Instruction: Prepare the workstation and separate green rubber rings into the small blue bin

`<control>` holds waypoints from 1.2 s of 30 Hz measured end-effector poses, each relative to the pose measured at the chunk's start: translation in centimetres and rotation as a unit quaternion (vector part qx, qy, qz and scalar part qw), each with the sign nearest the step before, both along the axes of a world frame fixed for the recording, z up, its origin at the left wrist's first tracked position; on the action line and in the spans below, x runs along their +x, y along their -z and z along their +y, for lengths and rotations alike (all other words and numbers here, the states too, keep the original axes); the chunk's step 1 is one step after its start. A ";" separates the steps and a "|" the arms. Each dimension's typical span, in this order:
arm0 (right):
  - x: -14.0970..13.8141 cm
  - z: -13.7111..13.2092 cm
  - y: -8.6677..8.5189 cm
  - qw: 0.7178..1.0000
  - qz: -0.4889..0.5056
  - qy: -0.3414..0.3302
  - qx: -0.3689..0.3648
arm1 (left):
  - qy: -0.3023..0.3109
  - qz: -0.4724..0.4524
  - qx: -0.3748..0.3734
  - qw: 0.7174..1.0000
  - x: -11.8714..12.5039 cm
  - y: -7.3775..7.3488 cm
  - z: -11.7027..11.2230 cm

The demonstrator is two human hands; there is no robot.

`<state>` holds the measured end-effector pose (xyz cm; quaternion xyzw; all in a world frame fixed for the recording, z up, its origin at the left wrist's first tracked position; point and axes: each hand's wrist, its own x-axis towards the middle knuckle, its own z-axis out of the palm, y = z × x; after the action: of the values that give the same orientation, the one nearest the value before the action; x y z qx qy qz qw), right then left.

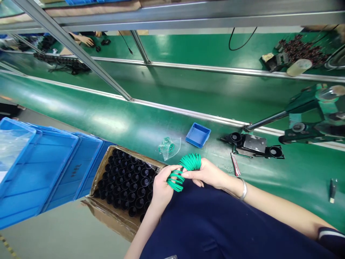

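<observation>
Rings [190, 162], green, sit bunched between both hands: left hand [163, 182] curled around the lower bunch, right hand [208, 173] partly closed on the upper. Light, even finger pressure should keep loops aligned; keep strays clear of the carton [107, 220] beside the left hand.
</observation>
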<state>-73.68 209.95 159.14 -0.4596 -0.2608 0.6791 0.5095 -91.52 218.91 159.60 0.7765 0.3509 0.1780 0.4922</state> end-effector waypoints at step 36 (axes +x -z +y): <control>1.1 -0.3 -0.7 0.986 0.162 -0.019 -0.039 | 0.125 -0.066 0.333 0.932 -0.7 0.1 0.8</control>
<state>-72.58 209.62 159.84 -0.3579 -0.1570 0.7637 0.5138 -92.21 219.74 159.52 0.9197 0.1384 0.2730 0.2457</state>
